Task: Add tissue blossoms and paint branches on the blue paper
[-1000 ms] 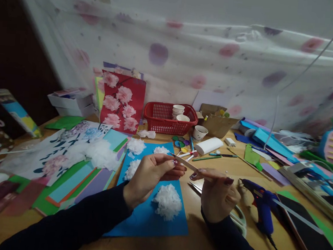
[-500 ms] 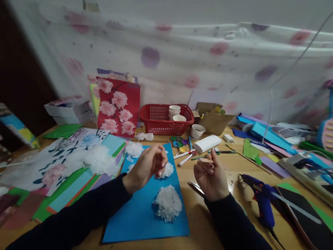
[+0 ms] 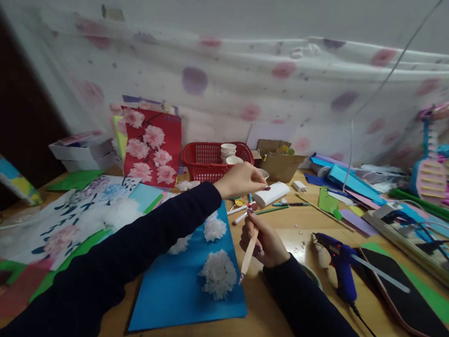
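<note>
My right hand pinches 1 wooden stick near the blue sheet. I can't tell whether my left hand, near the white block, pinches anything.

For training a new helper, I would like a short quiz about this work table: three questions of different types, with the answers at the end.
1. True or false: the glue gun lies to the right of the blue card.
2. Fill the gap: the wood-coloured stick is held in the ... .
3. What stands in the red basket? A: the blue card; B: white cups; C: the glue gun.

Key: 1 true; 2 right hand; 3 B.
</note>
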Demonstrator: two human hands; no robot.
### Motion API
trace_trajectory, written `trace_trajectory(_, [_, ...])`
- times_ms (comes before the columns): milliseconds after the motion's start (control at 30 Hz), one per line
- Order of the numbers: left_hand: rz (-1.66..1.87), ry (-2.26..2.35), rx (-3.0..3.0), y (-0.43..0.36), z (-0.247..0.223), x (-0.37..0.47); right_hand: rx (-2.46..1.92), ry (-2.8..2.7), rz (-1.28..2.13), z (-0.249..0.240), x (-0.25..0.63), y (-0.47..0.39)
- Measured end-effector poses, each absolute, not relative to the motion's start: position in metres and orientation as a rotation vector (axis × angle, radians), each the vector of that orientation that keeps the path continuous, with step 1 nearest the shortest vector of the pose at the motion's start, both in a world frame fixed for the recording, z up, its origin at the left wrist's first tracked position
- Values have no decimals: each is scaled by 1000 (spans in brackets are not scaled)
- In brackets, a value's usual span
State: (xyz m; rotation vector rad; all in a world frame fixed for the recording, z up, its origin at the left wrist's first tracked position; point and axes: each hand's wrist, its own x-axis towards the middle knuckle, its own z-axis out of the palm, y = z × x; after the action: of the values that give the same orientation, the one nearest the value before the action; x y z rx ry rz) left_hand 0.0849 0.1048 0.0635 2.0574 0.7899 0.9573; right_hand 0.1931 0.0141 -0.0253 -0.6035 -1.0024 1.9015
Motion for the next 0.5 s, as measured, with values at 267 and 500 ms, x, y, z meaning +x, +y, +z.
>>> trace_trajectory(267, [1058, 952, 2276, 103, 72, 24, -569, -980, 1947, -27, 188, 11])
trace_trajectory(500, [1131, 757, 1928, 97, 66, 43, -623, -995, 1943, -35, 183, 14])
